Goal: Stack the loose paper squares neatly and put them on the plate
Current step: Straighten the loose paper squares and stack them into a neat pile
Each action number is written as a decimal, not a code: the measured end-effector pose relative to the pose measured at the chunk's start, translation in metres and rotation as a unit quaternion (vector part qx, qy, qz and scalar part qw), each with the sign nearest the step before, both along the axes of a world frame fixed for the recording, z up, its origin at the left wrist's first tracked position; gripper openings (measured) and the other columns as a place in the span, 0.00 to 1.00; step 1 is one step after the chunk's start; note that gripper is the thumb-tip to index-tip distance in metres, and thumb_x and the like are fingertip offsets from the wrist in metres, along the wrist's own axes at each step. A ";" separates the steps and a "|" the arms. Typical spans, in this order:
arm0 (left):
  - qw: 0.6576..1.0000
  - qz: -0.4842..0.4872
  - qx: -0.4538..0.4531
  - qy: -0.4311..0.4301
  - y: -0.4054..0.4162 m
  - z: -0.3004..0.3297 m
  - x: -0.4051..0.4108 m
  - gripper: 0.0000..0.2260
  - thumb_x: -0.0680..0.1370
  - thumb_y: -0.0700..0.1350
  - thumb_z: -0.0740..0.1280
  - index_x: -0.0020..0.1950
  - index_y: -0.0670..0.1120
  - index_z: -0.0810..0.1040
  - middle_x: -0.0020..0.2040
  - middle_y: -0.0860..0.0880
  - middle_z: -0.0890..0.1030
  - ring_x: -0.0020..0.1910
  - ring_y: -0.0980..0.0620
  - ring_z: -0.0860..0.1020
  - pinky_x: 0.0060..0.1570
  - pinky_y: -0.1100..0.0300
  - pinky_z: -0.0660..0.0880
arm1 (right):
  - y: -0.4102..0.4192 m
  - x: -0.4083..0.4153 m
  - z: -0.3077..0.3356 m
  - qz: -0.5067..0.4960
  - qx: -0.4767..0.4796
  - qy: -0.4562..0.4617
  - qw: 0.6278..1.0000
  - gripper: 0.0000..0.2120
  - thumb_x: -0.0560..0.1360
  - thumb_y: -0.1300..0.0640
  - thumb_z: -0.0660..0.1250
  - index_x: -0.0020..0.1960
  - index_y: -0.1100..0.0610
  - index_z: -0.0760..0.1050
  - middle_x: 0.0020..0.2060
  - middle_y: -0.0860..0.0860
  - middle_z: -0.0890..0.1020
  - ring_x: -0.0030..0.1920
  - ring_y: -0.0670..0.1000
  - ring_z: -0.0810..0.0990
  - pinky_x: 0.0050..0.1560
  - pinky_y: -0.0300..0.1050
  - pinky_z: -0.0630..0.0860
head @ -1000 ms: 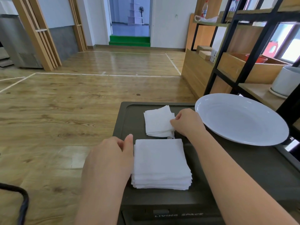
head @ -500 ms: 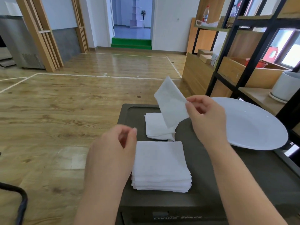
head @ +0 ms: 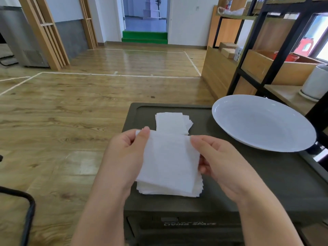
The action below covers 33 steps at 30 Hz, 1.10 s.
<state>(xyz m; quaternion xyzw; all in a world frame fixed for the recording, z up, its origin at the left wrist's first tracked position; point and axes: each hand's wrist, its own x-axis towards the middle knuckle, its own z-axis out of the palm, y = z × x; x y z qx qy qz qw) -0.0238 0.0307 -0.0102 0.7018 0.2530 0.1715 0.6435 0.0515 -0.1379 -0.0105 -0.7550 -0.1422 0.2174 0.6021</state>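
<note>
You hold one paper square (head: pixel 168 160) between both hands: your left hand (head: pixel 124 157) pinches its far left corner, thumb on top, and your right hand (head: pixel 220 160) pinches its right edge. Directly beneath that grip sits the neat stack (head: pixel 170 189) on the dark worktop (head: pixel 266 183), its edges showing under the sheet. Just beyond the grip lies the looser pile (head: pixel 173 124), fanned at its right side. Right of the grip, past your right hand, rests the white plate (head: pixel 262 123), with nothing on it.
</note>
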 end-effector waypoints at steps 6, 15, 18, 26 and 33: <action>0.996 0.057 0.068 0.030 -0.003 -0.020 0.012 0.21 0.78 0.56 0.61 0.43 0.38 0.77 0.34 0.45 0.77 0.32 0.50 0.71 0.35 0.58 0.65 | 0.002 0.001 -0.011 -0.033 -0.018 -0.037 0.999 0.07 0.76 0.51 0.65 0.44 0.47 0.82 0.39 0.39 0.86 0.38 0.38 0.83 0.33 0.30 0.75; 0.957 0.086 0.243 0.133 -0.002 -0.021 0.009 0.08 0.74 0.53 0.69 0.37 0.53 0.76 0.30 0.54 0.77 0.30 0.55 0.75 0.27 0.61 0.64 | 0.011 0.005 -0.031 -0.120 -0.195 -0.176 0.957 0.07 0.72 0.47 0.67 0.39 0.49 0.77 0.24 0.45 0.74 0.27 0.43 0.72 0.26 0.34 0.63; 0.952 0.077 0.256 0.150 0.001 -0.019 0.007 0.07 0.71 0.52 0.72 0.38 0.51 0.78 0.32 0.53 0.79 0.31 0.53 0.77 0.28 0.61 0.67 | 0.015 0.002 -0.036 -0.146 -0.223 -0.195 0.944 0.06 0.70 0.47 0.68 0.39 0.47 0.72 0.27 0.44 0.74 0.29 0.41 0.73 0.25 0.34 0.62; 0.943 0.074 0.270 0.182 0.002 -0.023 0.006 0.08 0.71 0.53 0.72 0.41 0.51 0.76 0.35 0.54 0.78 0.33 0.53 0.76 0.29 0.60 0.67 | 0.015 0.027 -0.029 -0.164 -0.191 -0.163 0.954 0.11 0.72 0.40 0.64 0.39 0.47 0.71 0.35 0.43 0.77 0.37 0.42 0.75 0.31 0.37 0.66; 0.941 0.132 0.279 0.140 0.006 -0.016 0.005 0.10 0.73 0.59 0.67 0.47 0.54 0.74 0.35 0.56 0.76 0.35 0.57 0.75 0.29 0.59 0.67 | 0.040 0.081 -0.029 -0.095 -0.306 -0.172 0.932 0.21 0.76 0.48 0.62 0.28 0.57 0.67 0.21 0.49 0.67 0.23 0.47 0.66 0.26 0.40 0.62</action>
